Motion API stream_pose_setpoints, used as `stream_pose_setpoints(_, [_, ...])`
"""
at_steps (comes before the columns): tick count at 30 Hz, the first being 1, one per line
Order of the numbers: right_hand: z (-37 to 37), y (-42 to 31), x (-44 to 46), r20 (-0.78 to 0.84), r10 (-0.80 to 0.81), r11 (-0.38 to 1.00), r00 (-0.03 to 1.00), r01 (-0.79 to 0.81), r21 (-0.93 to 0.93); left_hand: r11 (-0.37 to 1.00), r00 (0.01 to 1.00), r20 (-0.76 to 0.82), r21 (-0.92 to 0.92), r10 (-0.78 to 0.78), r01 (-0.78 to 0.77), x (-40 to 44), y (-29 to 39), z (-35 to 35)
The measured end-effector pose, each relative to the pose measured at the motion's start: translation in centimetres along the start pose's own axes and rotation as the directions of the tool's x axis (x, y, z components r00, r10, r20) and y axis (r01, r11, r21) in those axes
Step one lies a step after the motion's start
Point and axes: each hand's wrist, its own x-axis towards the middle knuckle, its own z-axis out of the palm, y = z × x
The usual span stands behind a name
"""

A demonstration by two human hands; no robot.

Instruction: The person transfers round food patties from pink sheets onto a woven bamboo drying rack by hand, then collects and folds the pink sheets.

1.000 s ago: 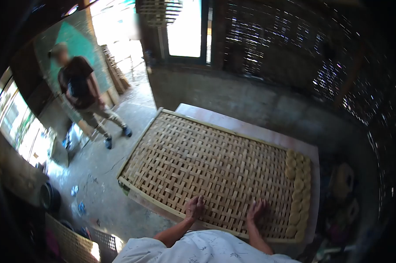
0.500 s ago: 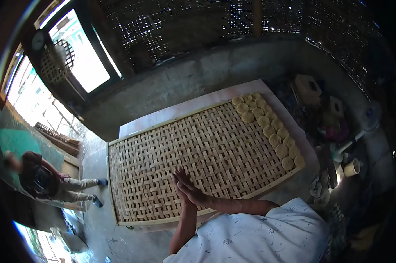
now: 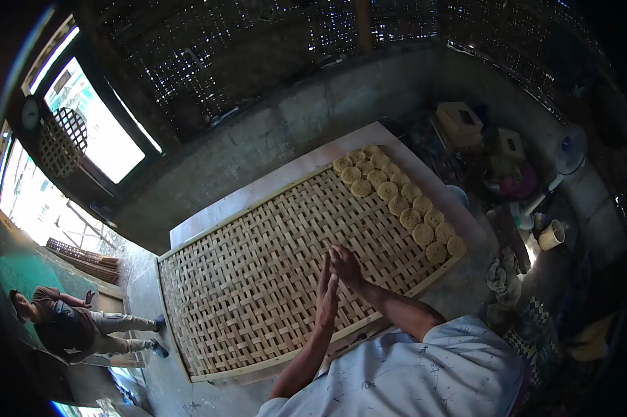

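Above the near part of a woven bamboo tray (image 3: 251, 285), my left hand (image 3: 327, 293) and my right hand (image 3: 347, 267) are pressed together. The left fingers are straight and point away from me; the right fingers bend over their tips. Both hands are closed against each other, and whatever lies between the palms is hidden. On the tray's right end, several flat round tan dough cakes (image 3: 399, 204) lie in close rows, away from my hands.
The tray rests on a pale-topped table (image 3: 278, 184). Past its right side are cardboard boxes (image 3: 459, 124), a fan (image 3: 570, 149) and a cream cup (image 3: 551, 235). Another person (image 3: 63, 320) stands at the left, near the open doorway (image 3: 91, 125). A low wall (image 3: 278, 125) runs behind.
My view has shifted, so the tray's cakes appear further left. My hands have moved right over the tray, and the right fingers now curl over. The other person has raised a hand.
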Motion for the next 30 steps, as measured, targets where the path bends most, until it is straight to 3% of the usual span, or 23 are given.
stream_pose_setpoints(1, [-2.2, -1.8, 0.6, -0.044, -0.064, 0.985, 0.997, 0.056, -0.16, 0.999, 0.999, -0.046, 0.045, 0.001, 0.002, 1.1, -0.7, 0.3])
stream_pose_setpoints(4, [-6.5, 2.5, 5.2, 0.056, -0.106, 0.92, 0.993, 0.119, -0.374, 0.972, 0.981, -0.192, 0.229, -0.008, 0.053, 5.9, -4.9, 0.6])
stream_pose_setpoints(5, [-8.1, 3.1, 7.0, 0.104, -0.106, 0.886, 0.989, 0.141, -0.441, 0.877, 0.972, -0.223, 0.479, 0.077, 0.04, 7.7, -6.0, 0.5])
stream_pose_setpoints(6, [-9.7, 3.6, 8.9, 0.155, -0.106, 0.847, 0.982, 0.171, -0.504, 0.797, 0.968, -0.23, 0.601, 0.103, 0.058, 9.3, -7.3, 0.5])
stream_pose_setpoints(10, [-14.2, 5.5, 16.0, 0.159, -0.274, 0.774, 0.949, 0.315, -0.549, 0.382, 0.963, -0.229, 0.91, 0.14, 0.161, 13.8, -11.7, 0.0])
stream_pose_setpoints(13, [-15.9, 6.4, 21.1, 0.238, -0.28, 0.695, 0.93, 0.367, -0.618, 0.209, 0.961, -0.241, 0.955, 0.134, 0.211, 15.0, -15.4, 0.0])
stream_pose_setpoints(14, [-16.0, 6.9, 22.6, 0.281, -0.3, 0.667, 0.911, 0.412, -0.621, 0.264, 0.952, -0.268, 0.938, 0.147, 0.224, 15.1, -16.5, 0.3])
stream_pose_setpoints(17, [-15.3, 8.2, 25.9, 0.387, -0.354, 0.593, 0.851, 0.524, -0.611, 0.123, 0.928, -0.277, 0.96, 0.251, 0.253, 14.6, -17.5, 1.4])
stream_pose_setpoints(23, [-12.5, 9.8, 28.2, 0.425, -0.308, 0.416, 0.851, 0.522, -0.745, 0.095, 0.926, -0.28, 0.96, 0.254, 0.264, 14.8, -17.7, 1.1])
stream_pose_setpoints(27, [-12.5, 9.1, 28.6, 0.389, -0.255, 0.534, 0.885, 0.464, -0.706, 0.141, 0.922, -0.312, 0.948, 0.229, 0.285, 14.9, -17.3, 1.5])
stream_pose_setpoints(30, [-12.2, 10.2, 29.1, 0.363, -0.191, 0.742, 0.912, 0.376, -0.554, 0.11, 0.915, -0.313, 0.949, 0.253, 0.294, 14.9, -17.1, 1.9])
